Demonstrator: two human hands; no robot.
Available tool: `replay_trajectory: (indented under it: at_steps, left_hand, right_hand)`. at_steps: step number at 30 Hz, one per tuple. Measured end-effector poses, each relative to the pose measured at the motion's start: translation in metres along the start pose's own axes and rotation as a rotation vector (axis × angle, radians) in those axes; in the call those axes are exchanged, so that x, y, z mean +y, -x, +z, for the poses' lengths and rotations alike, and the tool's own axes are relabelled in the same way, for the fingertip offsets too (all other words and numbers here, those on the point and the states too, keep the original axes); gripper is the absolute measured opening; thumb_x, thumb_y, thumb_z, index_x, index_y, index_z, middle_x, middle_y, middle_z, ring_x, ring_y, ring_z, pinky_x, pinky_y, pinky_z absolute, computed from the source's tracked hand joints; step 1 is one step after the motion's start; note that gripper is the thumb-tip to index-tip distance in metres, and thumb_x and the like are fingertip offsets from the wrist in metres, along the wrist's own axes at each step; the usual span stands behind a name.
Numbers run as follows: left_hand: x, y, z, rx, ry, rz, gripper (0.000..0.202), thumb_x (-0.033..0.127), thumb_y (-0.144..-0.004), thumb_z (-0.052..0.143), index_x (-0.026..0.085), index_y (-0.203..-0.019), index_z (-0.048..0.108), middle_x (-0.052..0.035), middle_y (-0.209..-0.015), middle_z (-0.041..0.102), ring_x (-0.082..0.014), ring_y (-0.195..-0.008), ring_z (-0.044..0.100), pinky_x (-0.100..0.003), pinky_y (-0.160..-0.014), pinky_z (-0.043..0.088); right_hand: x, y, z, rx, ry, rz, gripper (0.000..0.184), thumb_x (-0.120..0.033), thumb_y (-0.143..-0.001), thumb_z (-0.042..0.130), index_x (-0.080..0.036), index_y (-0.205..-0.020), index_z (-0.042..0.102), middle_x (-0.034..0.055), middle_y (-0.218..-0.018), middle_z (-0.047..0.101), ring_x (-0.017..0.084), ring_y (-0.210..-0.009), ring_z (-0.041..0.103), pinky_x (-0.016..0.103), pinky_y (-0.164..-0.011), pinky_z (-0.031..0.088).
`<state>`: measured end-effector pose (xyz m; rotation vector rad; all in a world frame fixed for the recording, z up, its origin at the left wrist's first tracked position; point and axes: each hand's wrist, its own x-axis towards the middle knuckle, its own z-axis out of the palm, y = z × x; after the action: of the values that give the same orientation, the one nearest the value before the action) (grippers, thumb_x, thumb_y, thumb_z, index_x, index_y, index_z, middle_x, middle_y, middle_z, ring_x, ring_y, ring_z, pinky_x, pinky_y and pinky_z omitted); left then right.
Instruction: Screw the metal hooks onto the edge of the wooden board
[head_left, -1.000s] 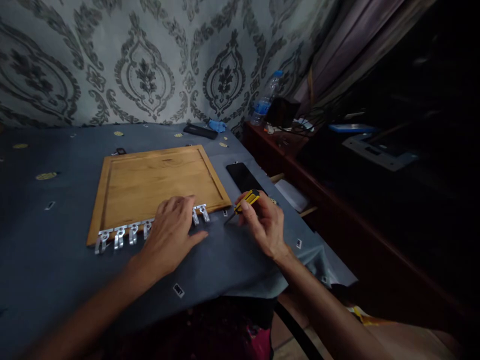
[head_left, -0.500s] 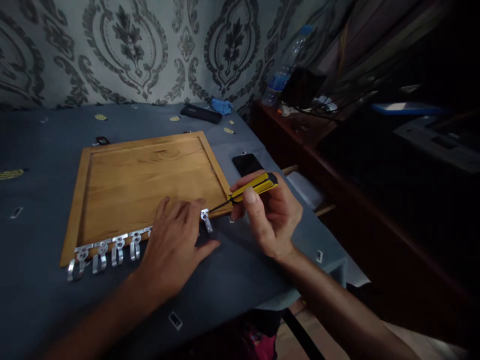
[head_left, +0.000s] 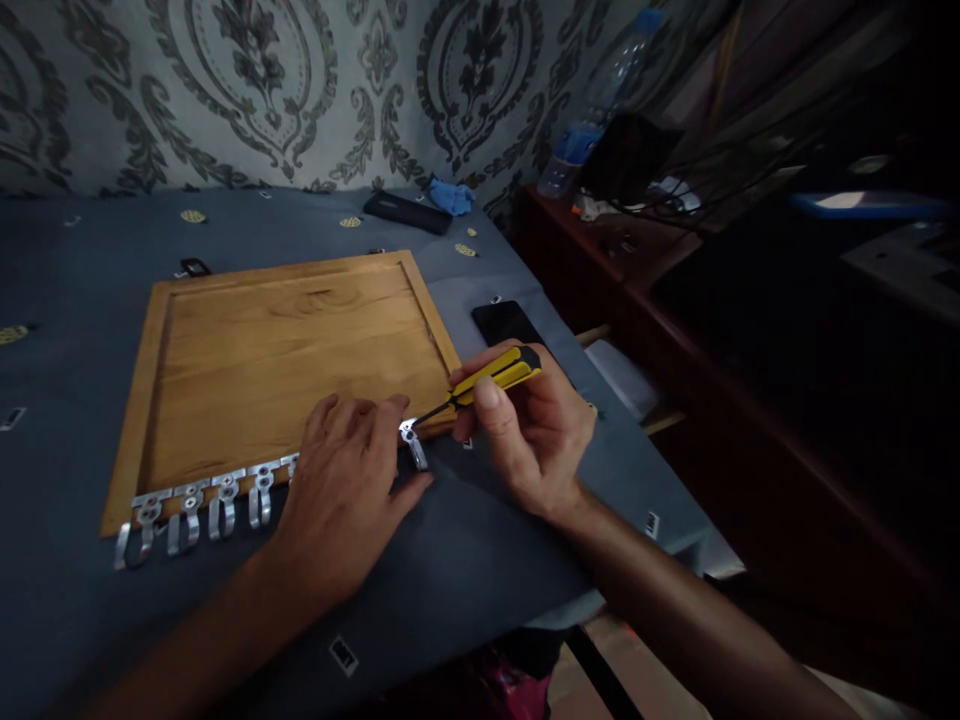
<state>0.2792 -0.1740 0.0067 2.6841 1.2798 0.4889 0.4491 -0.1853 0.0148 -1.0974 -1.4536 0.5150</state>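
Observation:
A wooden board [head_left: 285, 350] lies on the blue cloth, with a metal hook rail [head_left: 202, 505] along its near edge. My left hand [head_left: 341, 495] lies flat on the rail's right part, fingers stretched out, and hides some hooks. My right hand [head_left: 525, 430] is closed round a yellow-and-black screwdriver [head_left: 491, 375]. Its tip touches the rightmost hook [head_left: 411, 440] at the board's near right corner.
A black phone [head_left: 506, 322] lies right of the board. A dark remote [head_left: 407, 212] and a blue cloth scrap [head_left: 454, 195] sit near the patterned wall. A water bottle [head_left: 592, 125] and cables stand on the dark wooden desk to the right. The table edge runs close to my right wrist.
My right hand lifted the screwdriver from the cloth and set its tip on the rightmost hook. My left hand stayed on the rail. The view shifted slightly.

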Motion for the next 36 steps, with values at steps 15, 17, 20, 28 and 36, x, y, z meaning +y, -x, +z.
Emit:
replay_trajectory:
  at_steps: [15,17,20,28,36]
  left_hand:
    - [0.001,0.000,0.002,-0.004,0.014,-0.036,0.050,0.029,-0.081,0.075,0.015,-0.121,0.048,-0.0100,-0.104,0.068,-0.0317,-0.101,0.059,-0.051,-0.094,0.043]
    - [0.001,0.000,0.001,0.001,0.015,-0.038,0.050,0.028,-0.081,0.075,0.015,-0.120,0.047,-0.0097,-0.104,0.068,-0.0316,-0.101,0.058,-0.051,-0.093,0.043]
    - [0.001,-0.001,0.001,0.005,0.020,-0.035,0.049,0.026,-0.080,0.075,0.015,-0.120,0.047,-0.0089,-0.104,0.069,-0.0312,-0.100,0.058,-0.050,-0.092,0.044]
    - [0.000,-0.002,0.001,-0.001,0.022,-0.041,0.052,0.026,-0.079,0.076,0.016,-0.121,0.046,-0.0091,-0.104,0.068,-0.0311,-0.100,0.059,-0.050,-0.091,0.045]
    - [0.000,-0.002,0.000,0.012,0.004,-0.035,0.043,0.026,-0.079,0.074,0.017,-0.112,0.048,-0.0085,-0.096,0.066,-0.0302,-0.095,0.060,-0.048,-0.088,0.047]
  right_hand:
    - [0.001,0.002,0.002,-0.001,-0.028,-0.019,0.006,-0.024,-0.095,0.055,-0.021,-0.096,0.060,-0.0005,-0.086,0.059,0.007,-0.054,0.061,0.022,-0.049,0.050]
    - [0.001,0.001,0.002,-0.015,-0.023,-0.024,0.006,-0.024,-0.096,0.055,-0.021,-0.096,0.060,-0.0003,-0.087,0.059,0.007,-0.054,0.061,0.022,-0.049,0.050]
    - [0.002,0.001,0.002,-0.030,-0.036,-0.020,0.006,-0.024,-0.096,0.055,-0.021,-0.097,0.060,-0.0010,-0.087,0.058,0.006,-0.054,0.060,0.022,-0.049,0.050]
    - [0.001,-0.002,0.001,-0.106,-0.026,-0.037,0.007,-0.024,-0.097,0.054,-0.021,-0.099,0.059,-0.0004,-0.085,0.055,0.008,-0.061,0.059,0.024,-0.055,0.050]
    - [0.000,-0.013,0.003,-0.149,0.095,-0.049,0.014,-0.031,-0.091,0.064,-0.019,-0.086,0.060,0.0016,-0.084,0.059,0.010,-0.064,0.055,0.025,-0.054,0.048]
